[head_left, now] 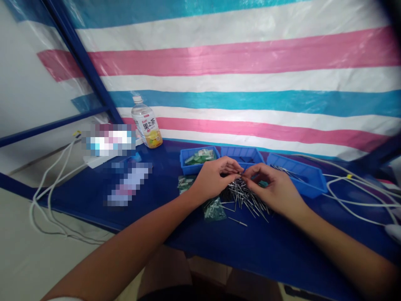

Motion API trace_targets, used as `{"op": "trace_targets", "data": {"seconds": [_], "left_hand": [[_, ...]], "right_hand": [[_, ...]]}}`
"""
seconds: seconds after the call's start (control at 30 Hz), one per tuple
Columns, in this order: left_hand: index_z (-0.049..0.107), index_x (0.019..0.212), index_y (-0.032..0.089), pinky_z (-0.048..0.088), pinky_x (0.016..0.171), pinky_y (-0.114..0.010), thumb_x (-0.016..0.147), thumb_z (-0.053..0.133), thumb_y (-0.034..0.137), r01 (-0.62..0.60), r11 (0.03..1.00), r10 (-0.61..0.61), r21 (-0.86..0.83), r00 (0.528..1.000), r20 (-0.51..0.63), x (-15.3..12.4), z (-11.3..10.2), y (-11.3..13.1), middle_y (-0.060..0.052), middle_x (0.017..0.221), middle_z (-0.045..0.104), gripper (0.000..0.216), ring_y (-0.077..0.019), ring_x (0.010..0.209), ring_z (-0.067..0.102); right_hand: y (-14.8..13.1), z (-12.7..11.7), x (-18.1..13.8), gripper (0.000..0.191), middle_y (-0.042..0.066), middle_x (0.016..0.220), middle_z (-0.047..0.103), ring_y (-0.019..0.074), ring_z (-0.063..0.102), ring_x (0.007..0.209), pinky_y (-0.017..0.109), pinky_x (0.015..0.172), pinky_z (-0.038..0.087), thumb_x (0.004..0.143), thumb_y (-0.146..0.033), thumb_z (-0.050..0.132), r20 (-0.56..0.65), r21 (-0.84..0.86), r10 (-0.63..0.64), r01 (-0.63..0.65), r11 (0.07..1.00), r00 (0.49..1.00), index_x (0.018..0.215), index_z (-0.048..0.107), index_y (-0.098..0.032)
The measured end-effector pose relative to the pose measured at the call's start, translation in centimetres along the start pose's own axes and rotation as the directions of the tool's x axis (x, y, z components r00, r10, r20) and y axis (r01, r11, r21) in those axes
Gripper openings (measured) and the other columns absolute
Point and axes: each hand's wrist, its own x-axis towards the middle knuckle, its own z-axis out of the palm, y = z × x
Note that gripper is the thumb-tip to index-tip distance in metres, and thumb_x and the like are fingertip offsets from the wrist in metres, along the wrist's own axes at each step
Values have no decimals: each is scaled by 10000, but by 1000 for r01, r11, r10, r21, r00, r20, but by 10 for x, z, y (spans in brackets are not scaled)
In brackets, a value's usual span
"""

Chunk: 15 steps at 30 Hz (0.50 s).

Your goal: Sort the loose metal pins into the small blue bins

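Note:
My left hand point(216, 177) and my right hand point(272, 186) meet fingertip to fingertip over a pile of thin metal pins point(246, 198). Each hand is closed in a pinch at a small dark piece between them, too small and covered to name. One loose metal pin point(238, 221), thicker at one end, lies in front of the pile. Small clear greenish plastic bags point(214, 210) lie beside the pins, below my left hand.
Behind my hands stand a blue bin point(181, 161) with green packets, a middle blue bin point(258, 153) and a right blue bin point(316, 177) containing some pins. A drink bottle point(147, 123) stands at the back left. White cables point(354, 188) run along the right side.

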Motion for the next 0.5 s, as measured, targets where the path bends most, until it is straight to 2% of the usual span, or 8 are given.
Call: {"op": "trace_targets", "data": {"seconds": [0.13,0.23,0.5], "left_hand": [[689,1051,207,664,994,-415,898,727,219,68,997,-66,-44,997,36,0,0,6,-69,1064,827,158,-222,1016,811],[675,1041,208,652,1003,-417,886,741,253,113,990,-110,-84,993,36,0,0,9,-73,1067,826,174,-232,1022,810],[661,1090,210,656,951,-432,845,804,283,167,972,-164,-163,986,31,0,2,0,-108,1123,805,292,-269,1011,810]], "right_hand": [[-2,1,0,49,9,905,757,160,707,725,292,679,571,906,-231,719,30,27,-1,0,1000,1000,940,686,-240],[-5,2,-1,59,11,904,742,158,692,718,292,673,562,906,-230,711,8,52,-1,1,999,1000,939,663,-243],[-6,5,-2,151,5,890,710,169,682,730,315,702,568,905,-229,714,-6,131,10,-9,991,1000,1000,600,-257]]}}
